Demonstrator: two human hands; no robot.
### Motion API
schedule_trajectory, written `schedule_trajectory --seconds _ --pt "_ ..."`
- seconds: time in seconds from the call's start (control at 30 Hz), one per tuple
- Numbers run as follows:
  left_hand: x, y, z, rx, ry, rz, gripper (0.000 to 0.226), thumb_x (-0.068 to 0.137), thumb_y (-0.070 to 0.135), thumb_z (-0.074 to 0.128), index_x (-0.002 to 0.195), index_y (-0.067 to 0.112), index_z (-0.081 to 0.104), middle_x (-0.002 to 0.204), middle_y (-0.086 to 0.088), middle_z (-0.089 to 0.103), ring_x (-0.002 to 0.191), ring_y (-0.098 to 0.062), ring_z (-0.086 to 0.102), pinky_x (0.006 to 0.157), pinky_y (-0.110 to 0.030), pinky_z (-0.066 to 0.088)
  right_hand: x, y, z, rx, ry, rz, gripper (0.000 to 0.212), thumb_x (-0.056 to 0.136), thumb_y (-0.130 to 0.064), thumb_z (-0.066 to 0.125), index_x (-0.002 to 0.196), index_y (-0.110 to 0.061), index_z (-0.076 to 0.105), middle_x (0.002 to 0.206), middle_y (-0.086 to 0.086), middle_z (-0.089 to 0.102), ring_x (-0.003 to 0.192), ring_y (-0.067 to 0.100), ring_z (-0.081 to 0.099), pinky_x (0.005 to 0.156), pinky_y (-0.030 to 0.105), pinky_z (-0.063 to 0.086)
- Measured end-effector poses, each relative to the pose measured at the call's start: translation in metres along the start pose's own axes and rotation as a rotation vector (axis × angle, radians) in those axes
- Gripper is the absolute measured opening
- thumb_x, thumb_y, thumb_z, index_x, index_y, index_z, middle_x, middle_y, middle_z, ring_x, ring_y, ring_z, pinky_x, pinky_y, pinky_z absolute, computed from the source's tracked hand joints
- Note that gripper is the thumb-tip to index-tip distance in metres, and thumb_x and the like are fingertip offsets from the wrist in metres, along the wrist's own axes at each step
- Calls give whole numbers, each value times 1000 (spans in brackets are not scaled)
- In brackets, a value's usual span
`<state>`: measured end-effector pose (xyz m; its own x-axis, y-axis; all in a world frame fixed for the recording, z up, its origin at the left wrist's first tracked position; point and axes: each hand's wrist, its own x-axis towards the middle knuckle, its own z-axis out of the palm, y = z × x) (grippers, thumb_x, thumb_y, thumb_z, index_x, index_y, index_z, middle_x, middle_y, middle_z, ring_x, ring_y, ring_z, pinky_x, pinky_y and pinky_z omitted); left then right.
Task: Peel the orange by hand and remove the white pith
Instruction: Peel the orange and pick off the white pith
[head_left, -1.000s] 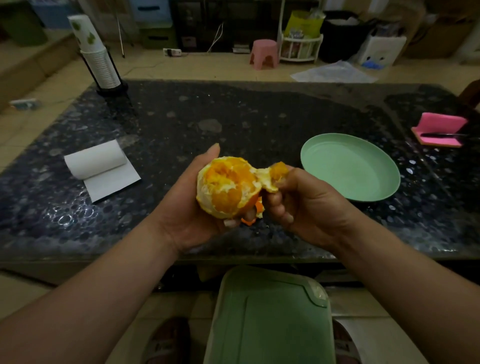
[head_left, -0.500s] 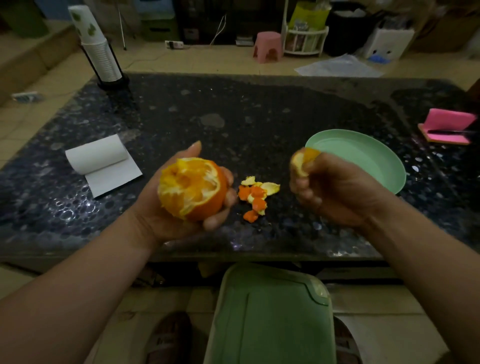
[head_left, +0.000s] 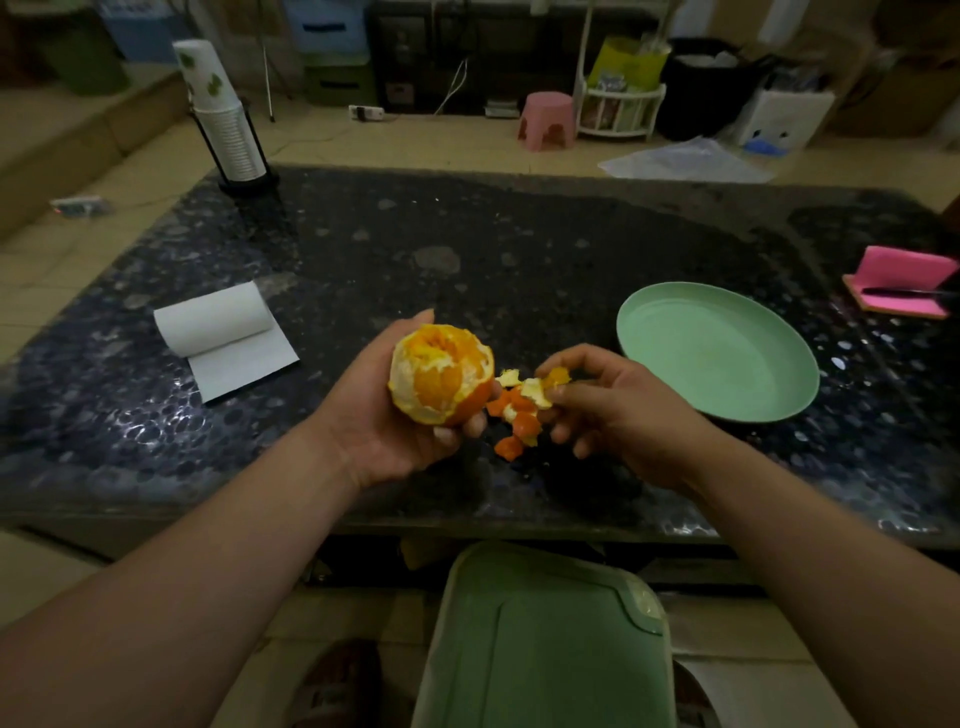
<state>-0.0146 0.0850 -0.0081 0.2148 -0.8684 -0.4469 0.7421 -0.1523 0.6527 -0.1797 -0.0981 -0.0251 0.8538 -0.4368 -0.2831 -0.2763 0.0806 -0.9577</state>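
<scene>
My left hand (head_left: 384, 431) grips a partly peeled orange (head_left: 441, 371) from below. Its top shows bare flesh with patches of white pith, and orange skin remains on the lower right. My right hand (head_left: 623, 410) is just right of the fruit, low over the table. Its thumb and fingertips pinch a torn peel piece (head_left: 558, 375). A small pile of peel scraps (head_left: 514, 426) lies on the dark table (head_left: 467, 249) between both hands, touching the right fingertips.
An empty green plate (head_left: 717, 353) sits right of my right hand. At the left lies a paper towel roll (head_left: 218, 317), with a cup stack (head_left: 228, 130) at the far left corner. A pink notepad (head_left: 904, 280) is at the far right. A green bin lid (head_left: 540, 639) lies below the table edge.
My right hand tore a peel piece off the orange, drew it away to the right, then lowered it onto the scrap pile. My left hand turned the orange and moved it back toward centre.
</scene>
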Motion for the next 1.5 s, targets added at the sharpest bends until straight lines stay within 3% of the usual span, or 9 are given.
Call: schedule_trajectory --seconds 0.3,0.63,0.77,0.97,1.03,1.17,1.33,1.43,1.5 --pt "1 -1 4 6 38 -1 60 97 64 49 102 9 73 96 -20 71 65 -33 65 39 -22 44 7 10 0 -235 92 -3 11 105 -13 65 110 -4 68 89 17 79 71 22 74 60 30 58" --pt "3 -4 3 36 47 -3 60 96 63 51 103 8 74 99 -21 72 67 -35 65 39 -24 45 20 16 8 -451 127 16 20 109 -25 57 98 -14 69 85 4 80 75 21 78 65 38 61" --pt "3 -5 2 38 45 -8 61 97 63 51 105 7 73 99 -22 72 68 -35 65 39 -25 47 23 19 4 -607 208 -55 23 107 -31 60 92 -21 73 83 3 75 77 23 72 76 49 60" --pt "3 -3 0 43 56 -4 61 96 64 52 112 8 71 102 -22 72 68 -34 67 39 -25 47 21 13 7 -753 259 -211 28 109 -24 55 128 -34 74 114 -6 62 104 10 62 79 18 44" --pt "3 -3 0 44 64 -3 61 96 64 52 112 7 70 102 -22 73 68 -34 67 39 -26 47 19 10 8 -571 225 -147 27 108 -19 57 121 -33 75 108 -7 70 96 9 68 76 21 51" --pt "1 -3 1 56 88 3 61 97 64 51 111 7 70 101 -21 73 68 -34 66 39 -26 47 14 6 13 -240 123 20 28 105 -4 55 116 -23 74 102 15 75 81 15 73 69 27 59" --pt "2 -3 2 45 116 12 61 97 64 50 112 9 70 100 -21 73 68 -34 67 40 -25 47 11 5 3 -701 164 -154 31 106 -22 60 130 -35 74 125 -12 63 105 4 63 78 16 45" --pt "3 -4 4 50 135 23 61 95 64 52 113 9 71 101 -20 73 68 -34 67 42 -25 48 1 -3 6 -630 226 -238 16 103 -37 66 108 -31 81 93 -18 72 83 -6 64 64 7 42" --pt "3 -6 6 59 157 46 64 92 66 58 122 11 70 114 -22 73 79 -36 69 56 -30 56 -6 -11 10 -520 224 -282 27 102 -45 66 92 -24 81 69 -12 69 62 0 60 56 13 44"
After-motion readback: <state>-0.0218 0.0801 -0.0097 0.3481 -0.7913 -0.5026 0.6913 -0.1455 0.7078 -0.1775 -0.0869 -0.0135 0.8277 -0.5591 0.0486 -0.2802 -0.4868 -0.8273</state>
